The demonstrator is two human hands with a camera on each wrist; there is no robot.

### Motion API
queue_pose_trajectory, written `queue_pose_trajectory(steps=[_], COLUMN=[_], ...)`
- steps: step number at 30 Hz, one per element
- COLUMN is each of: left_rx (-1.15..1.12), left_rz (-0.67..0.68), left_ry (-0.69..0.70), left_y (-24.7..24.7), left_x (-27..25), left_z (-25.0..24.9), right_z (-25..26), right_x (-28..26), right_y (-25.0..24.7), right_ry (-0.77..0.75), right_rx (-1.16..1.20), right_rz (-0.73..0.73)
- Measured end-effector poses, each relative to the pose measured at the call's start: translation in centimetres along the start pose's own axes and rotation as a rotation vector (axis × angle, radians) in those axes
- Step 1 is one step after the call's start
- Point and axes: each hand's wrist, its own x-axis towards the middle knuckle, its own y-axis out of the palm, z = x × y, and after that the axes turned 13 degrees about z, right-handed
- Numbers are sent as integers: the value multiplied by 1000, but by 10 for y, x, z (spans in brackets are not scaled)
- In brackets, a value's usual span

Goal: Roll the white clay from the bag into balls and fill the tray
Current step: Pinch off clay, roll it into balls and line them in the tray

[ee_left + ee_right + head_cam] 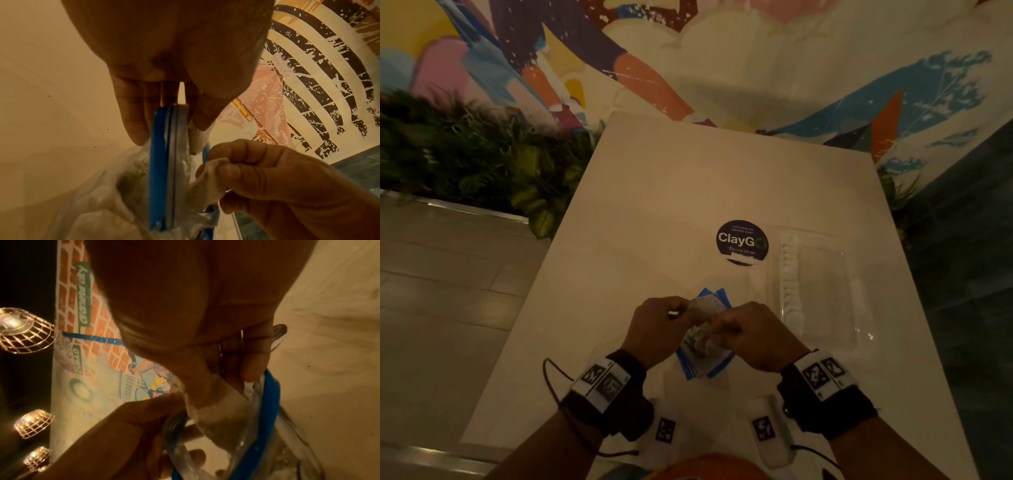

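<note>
1. both wrists wear tagged bands; left hand [659,327] and right hand [748,334] pinch the bag [703,337] with curled fingers [242,155].
2. bag held above the surface [671,192]; clear tray [825,291] lies right of it, a row of white balls [790,274] inside.

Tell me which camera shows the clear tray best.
The head view. It shows the whole clear tray on the white table, right of both hands, with a column of white clay balls along its left side. The left wrist view catches perhaps one clear edge; the right wrist view shows none.
</note>
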Motion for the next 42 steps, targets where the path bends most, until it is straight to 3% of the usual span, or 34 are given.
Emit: queue_pose_trajectory(steps=[7, 10, 15, 21, 25, 30, 35, 42], left_rx=[19, 90, 126, 48, 72, 68, -17, -32], left_rz=[15, 24, 60, 118, 9, -48, -89, -127], left_ry=[-10, -12, 3, 65, 49, 10, 1, 28], left_y=[1, 1, 0, -2, 0, 2, 6, 5], left_x=[1, 1, 0, -6, -6, -4, -1, -3], left_z=[-5, -9, -9, -11, -11, -9, -1, -5], right_z=[6, 5, 7, 2, 3, -2, 1, -2], right_x=[0, 6, 13, 15, 13, 10, 12, 29], right_y=[-4, -2, -3, -3, -3, 0, 18, 41], right_ry=[-114, -67, -31, -36, -66, 8, 61, 180], right_rx=[52, 22, -119, 11, 112, 136, -211, -424], right_rz=[-181, -251, -249, -287, -306, -388, -68, -123])
